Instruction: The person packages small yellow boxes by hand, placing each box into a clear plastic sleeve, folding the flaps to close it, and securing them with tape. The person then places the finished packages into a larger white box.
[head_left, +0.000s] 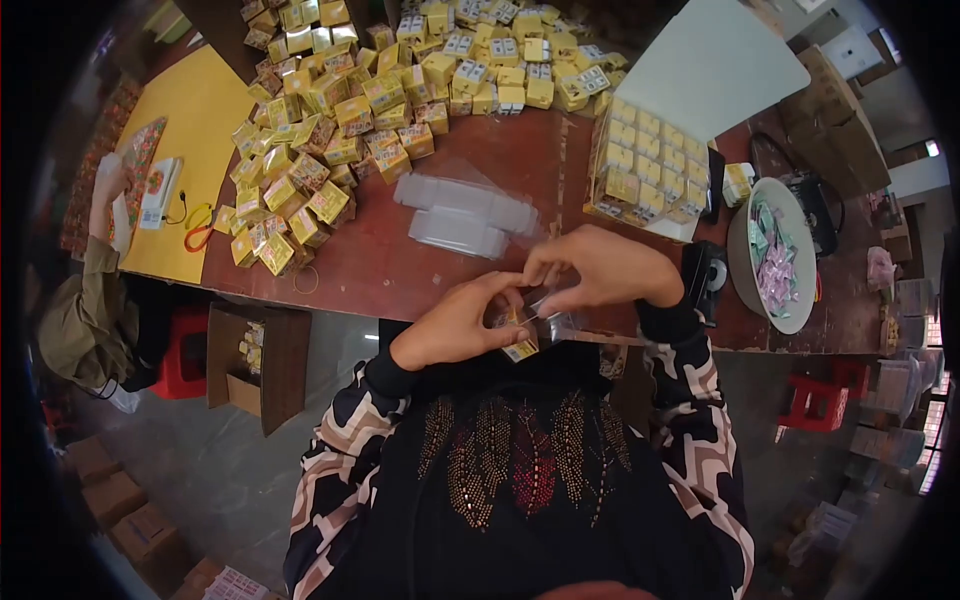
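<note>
My left hand (450,325) is closed around a small yellow printed box (520,349) at the table's front edge. Thumb and fingers of my right hand (610,270) pinch a clear plastic case (558,326) right beside that box. How far the box sits inside the plastic is hidden by my fingers. Just beyond my hands lie several flat clear plastic cases (460,222), partly overlapping.
A big heap of small yellow boxes (350,115) covers the table's back left. To the right stand a tray of boxes in rows (645,165) and a white bowl (742,255) with wrapped packets. Another person's hand (112,180) works at far left, near red scissors (197,232).
</note>
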